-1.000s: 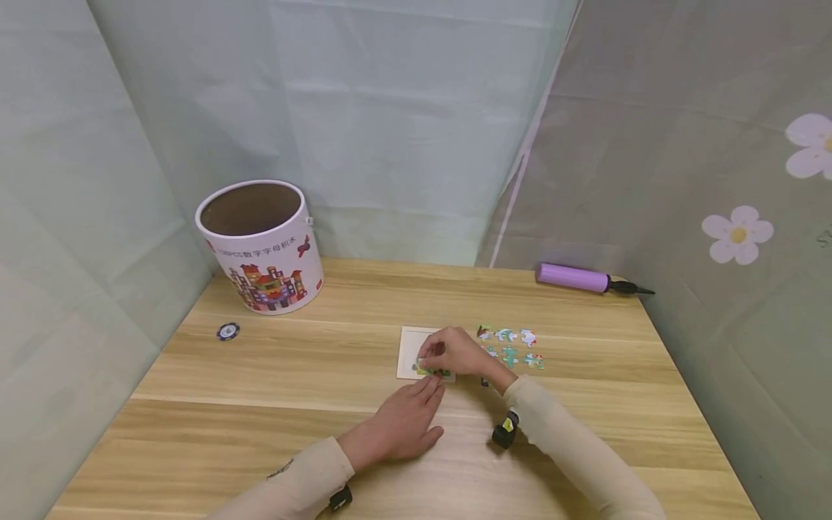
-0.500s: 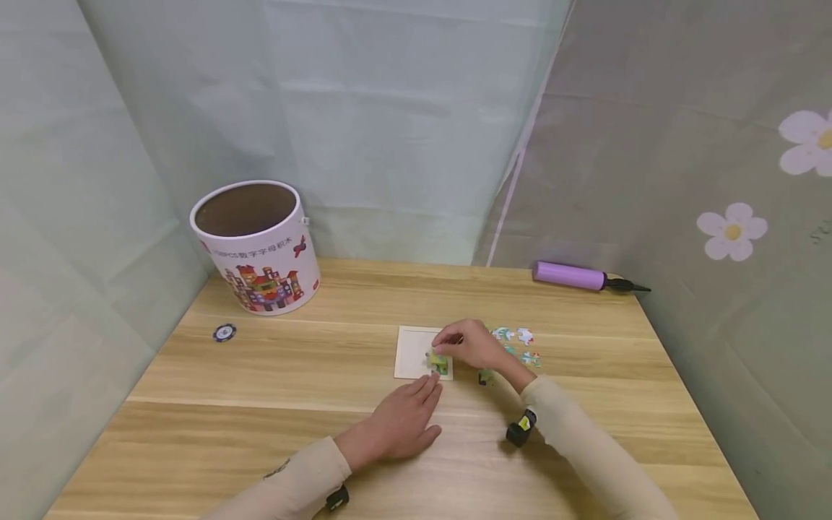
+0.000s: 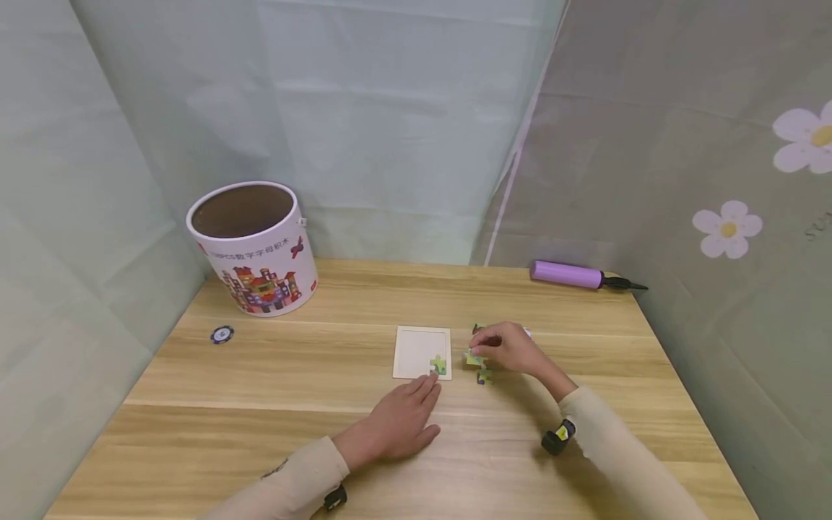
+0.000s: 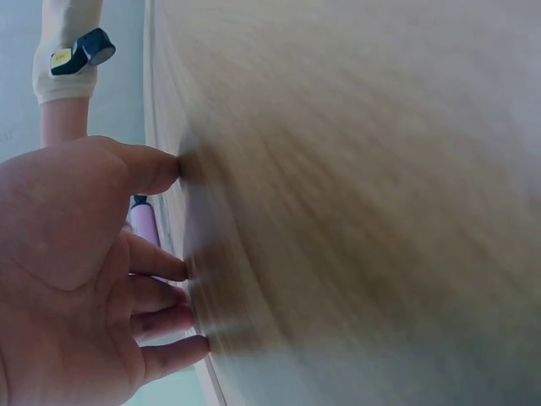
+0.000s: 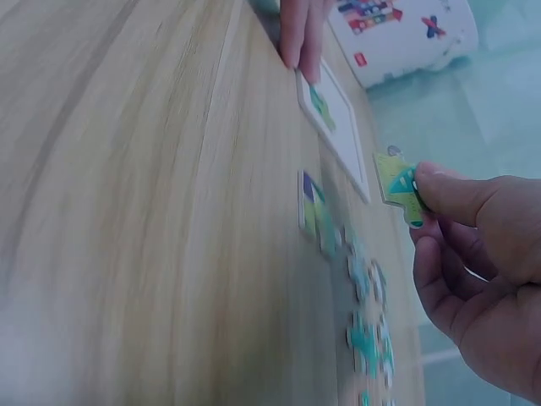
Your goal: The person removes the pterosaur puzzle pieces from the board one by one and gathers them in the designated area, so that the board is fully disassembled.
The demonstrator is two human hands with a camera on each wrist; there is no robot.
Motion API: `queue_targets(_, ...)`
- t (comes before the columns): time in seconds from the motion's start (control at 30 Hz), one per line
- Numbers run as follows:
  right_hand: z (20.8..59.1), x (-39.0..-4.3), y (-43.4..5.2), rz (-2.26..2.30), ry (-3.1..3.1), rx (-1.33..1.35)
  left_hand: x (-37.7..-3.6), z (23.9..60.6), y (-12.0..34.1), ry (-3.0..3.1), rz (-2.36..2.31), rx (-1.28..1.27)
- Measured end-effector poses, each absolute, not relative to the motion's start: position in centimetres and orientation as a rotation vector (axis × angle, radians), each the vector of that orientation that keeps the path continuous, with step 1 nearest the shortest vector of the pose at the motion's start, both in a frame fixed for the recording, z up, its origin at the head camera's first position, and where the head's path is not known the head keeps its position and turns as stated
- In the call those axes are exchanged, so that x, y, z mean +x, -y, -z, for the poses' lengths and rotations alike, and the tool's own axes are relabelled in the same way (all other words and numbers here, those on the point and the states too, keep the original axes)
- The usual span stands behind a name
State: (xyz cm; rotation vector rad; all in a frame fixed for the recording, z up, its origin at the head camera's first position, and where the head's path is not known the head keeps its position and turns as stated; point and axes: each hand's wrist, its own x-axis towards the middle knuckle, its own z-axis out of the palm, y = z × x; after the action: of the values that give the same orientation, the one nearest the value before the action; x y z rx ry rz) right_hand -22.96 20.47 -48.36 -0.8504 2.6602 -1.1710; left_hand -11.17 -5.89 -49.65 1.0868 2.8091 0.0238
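My right hand point(image 3: 510, 349) pinches a yellow-green jigsaw piece point(image 5: 390, 178) with a teal patch between thumb and fingers, held just above the table to the right of a pale puzzle tray point(image 3: 412, 350). One green puzzle piece point(image 3: 438, 365) lies in the tray's lower right corner. My left hand point(image 3: 403, 419) rests palm down below the tray, fingers straight, fingertips at its near edge by that piece. Another green and dark piece point(image 3: 484, 376) lies on the wood close under my right hand. Several loose pieces point(image 5: 363, 338) appear beyond it in the right wrist view, mostly hidden in the head view.
A large white printed bucket point(image 3: 253, 249) stands at the back left, a poker chip point(image 3: 222, 334) in front of it. Along the back right edge lies a purple hand pump point(image 3: 567, 274). Fabric curtains point(image 3: 403, 130) enclose the table's back and sides.
My right hand has carried the pinched piece rightward, away from over the tray to beside the loose pieces. The green piece in the tray's corner now shows uncovered. The left hand stays in place.
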Motion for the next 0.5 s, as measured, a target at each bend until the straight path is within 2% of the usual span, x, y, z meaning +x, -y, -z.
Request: queue_targets(0.5, 48.8, -21.1, -25.7, 1.109, -2.694, -0.715, -11.2, 49.7, 5.9, -2.816, -0.002, 1.101)
